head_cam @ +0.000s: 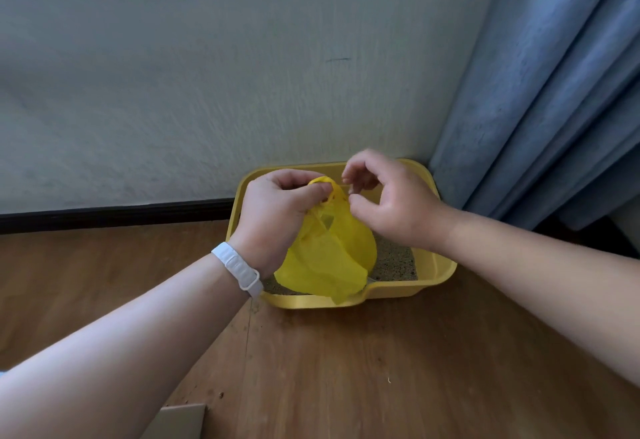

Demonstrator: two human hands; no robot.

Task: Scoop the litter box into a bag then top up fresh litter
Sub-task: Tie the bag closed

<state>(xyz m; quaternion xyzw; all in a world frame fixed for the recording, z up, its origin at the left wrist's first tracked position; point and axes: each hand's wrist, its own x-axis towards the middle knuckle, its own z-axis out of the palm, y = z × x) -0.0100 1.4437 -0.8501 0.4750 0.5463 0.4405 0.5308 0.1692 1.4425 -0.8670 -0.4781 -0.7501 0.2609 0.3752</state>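
A yellow litter box (436, 270) stands on the wooden floor against the wall, with sandy litter (393, 262) showing in its right part. Above it hangs a yellow plastic bag (329, 255), bulging at the bottom. My left hand (277, 210) grips the bag's handle loops at the top. My right hand (388, 196) is just right of the loops, its fingers curled and its fingertips at the handle; whether they pinch it I cannot tell. A white band is on my left wrist.
A blue curtain (540, 92) hangs to the floor right of the box. The white wall with a dark skirting board (114, 213) runs behind. A cardboard corner (180, 421) lies at the bottom edge. Litter crumbs dot the floor (346, 369).
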